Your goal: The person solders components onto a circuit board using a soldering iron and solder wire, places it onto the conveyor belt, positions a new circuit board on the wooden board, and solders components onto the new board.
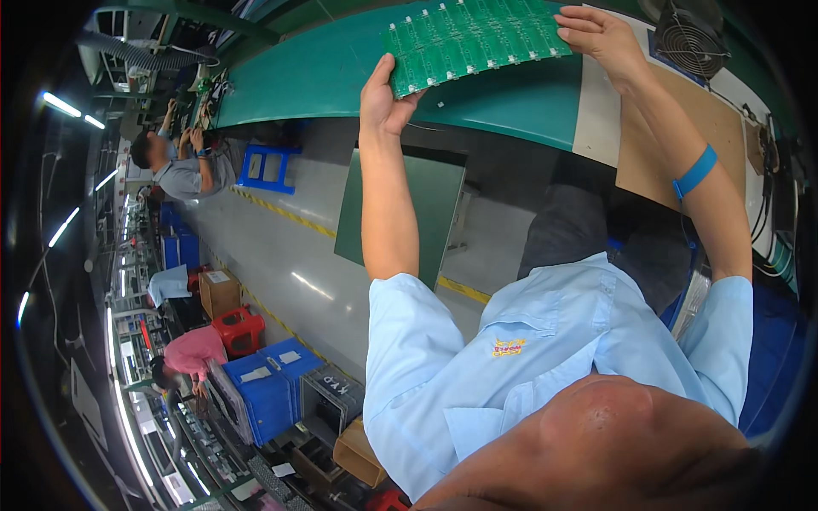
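A green circuit board panel (477, 47) with rows of small white parts is held up, tilted, above the green work surface. My left hand (385, 98) grips its near left corner, the thumb along the edge and the fingers partly hidden behind it. At the far right end, my right hand (603, 43) has its fingers on the panel's short edge. A blue wrist band (697, 172) circles my right forearm. One small white piece (440, 104) lies on the work surface just below the panel.
The green work surface (298, 81) stretches away left. A brown board (673, 145) and a black fan (692, 47) are at the right. Below the surface stands a dark green panel (400, 213). Blue crates (264, 392) and two co-workers, one in grey (192, 170), are at left.
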Action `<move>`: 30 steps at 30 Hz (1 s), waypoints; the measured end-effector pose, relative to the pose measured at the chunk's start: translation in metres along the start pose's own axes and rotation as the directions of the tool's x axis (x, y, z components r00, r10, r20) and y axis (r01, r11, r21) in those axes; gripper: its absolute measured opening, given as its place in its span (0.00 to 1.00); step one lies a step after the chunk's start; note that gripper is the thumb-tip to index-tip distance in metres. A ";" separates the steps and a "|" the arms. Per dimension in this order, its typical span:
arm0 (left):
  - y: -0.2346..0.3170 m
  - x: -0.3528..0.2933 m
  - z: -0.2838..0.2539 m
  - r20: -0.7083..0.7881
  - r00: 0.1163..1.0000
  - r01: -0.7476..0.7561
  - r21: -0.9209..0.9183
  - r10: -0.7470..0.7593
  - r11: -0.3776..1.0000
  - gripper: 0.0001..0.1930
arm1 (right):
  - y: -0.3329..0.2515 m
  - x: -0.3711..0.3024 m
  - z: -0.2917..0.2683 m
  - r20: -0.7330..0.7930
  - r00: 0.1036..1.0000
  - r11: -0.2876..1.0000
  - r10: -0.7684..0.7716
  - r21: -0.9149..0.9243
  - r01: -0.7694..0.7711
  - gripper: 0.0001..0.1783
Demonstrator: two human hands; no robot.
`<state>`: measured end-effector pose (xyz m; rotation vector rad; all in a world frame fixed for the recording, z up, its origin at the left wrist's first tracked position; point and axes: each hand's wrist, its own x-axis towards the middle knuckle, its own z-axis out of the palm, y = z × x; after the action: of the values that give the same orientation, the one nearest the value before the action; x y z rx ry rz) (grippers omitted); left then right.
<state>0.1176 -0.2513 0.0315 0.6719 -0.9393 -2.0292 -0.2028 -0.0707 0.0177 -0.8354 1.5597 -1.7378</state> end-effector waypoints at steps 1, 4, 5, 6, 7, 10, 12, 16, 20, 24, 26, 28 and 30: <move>0.004 -0.001 -0.007 -0.005 1.000 -0.014 -0.019 0.013 1.000 0.16 | 0.002 0.005 0.008 0.009 1.000 1.000 0.017 0.000 -0.017 0.19; 0.018 -0.001 -0.027 -0.022 0.999 -0.047 -0.060 0.046 0.997 0.16 | 0.004 0.009 0.027 0.035 0.998 0.999 0.051 -0.004 -0.051 0.20; 0.022 0.000 -0.033 -0.023 0.998 -0.061 -0.071 0.060 0.996 0.16 | 0.006 0.005 0.032 0.052 0.996 0.994 0.076 -0.079 -0.071 0.19; 0.026 0.000 -0.038 -0.023 0.997 -0.078 -0.084 0.076 0.993 0.16 | 0.006 0.000 0.036 0.067 0.993 0.984 0.098 -0.156 -0.086 0.19; 0.030 0.001 -0.041 -0.023 0.996 -0.093 -0.097 0.091 0.991 0.15 | 0.007 -0.006 0.041 0.080 0.989 0.967 0.122 -0.232 -0.100 0.19; 0.035 0.004 -0.047 -0.038 0.992 -0.127 -0.144 0.123 0.981 0.15 | 0.015 -0.026 0.068 0.396 0.915 0.661 -0.077 -0.667 0.344 0.14; 0.037 0.006 -0.047 -0.050 0.987 -0.157 -0.200 0.150 0.967 0.14 | 0.025 -0.037 0.101 0.527 0.829 0.587 -0.189 -0.616 0.525 0.13; 0.035 0.011 -0.040 -0.123 0.975 -0.209 -0.226 0.185 0.951 0.14 | 0.034 -0.048 0.141 0.612 0.713 0.458 -0.343 -0.554 0.695 0.12; 0.028 0.019 -0.029 -0.147 0.984 -0.156 -0.416 0.103 0.896 0.15 | 0.036 -0.052 0.172 0.618 0.753 0.439 -0.228 -0.625 0.646 0.11; 0.025 0.019 -0.029 -0.133 0.986 -0.136 -0.302 0.099 0.944 0.15 | 0.029 -0.056 0.167 0.651 0.723 0.464 -0.229 -0.580 0.670 0.08; 0.022 0.021 -0.028 -0.107 0.987 -0.144 -0.304 0.117 0.942 0.14 | 0.018 -0.062 0.157 0.673 0.692 0.467 -0.260 -0.540 0.700 0.07; 0.013 0.021 -0.025 -0.118 0.983 -0.174 -0.309 0.144 0.935 0.18 | 0.001 -0.073 0.143 0.712 0.688 0.613 -0.141 -0.482 0.625 0.06; 0.009 0.018 -0.023 -0.018 0.986 -0.161 -0.346 0.165 0.924 0.13 | -0.023 -0.087 0.126 0.741 0.658 0.628 -0.132 -0.451 0.634 0.03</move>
<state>0.1279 -0.2790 0.0223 0.3762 -0.5978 -1.9817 -0.0513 -0.0720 0.0483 -2.0848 1.5407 -0.8370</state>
